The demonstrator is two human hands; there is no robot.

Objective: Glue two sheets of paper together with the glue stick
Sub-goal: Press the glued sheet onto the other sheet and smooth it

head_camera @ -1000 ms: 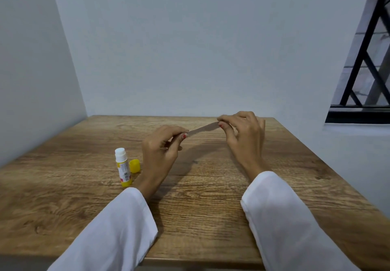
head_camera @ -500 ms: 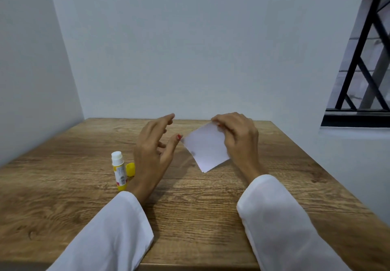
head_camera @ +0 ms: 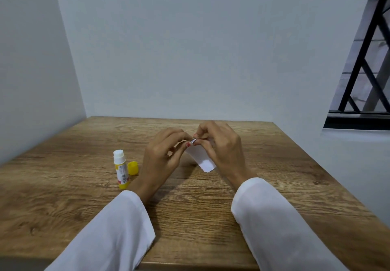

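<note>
Head view shows me holding the paper (head_camera: 201,158) up off the table (head_camera: 211,203), between my two hands, just to the right of the glue stick (head_camera: 121,168). I keep it raised, I judge, so that I can work the top edge with my fingertips and press the sheets together there; whether it is one sheet or two laid together I cannot tell from here. My right hand (head_camera: 219,146) has its grip closed on the upper corner of the paper, thumb and forefinger pinched on it, while the rest of the sheet hangs down toward the table. My left hand (head_camera: 163,154) meets it at the same corner, fingers curled, thumb and fingertip nipping the edge. The glue stick stands upright on the table, uncapped, with its yellow cap (head_camera: 133,167) just beside it on the right, I judge so it stays ready to hand.
</note>
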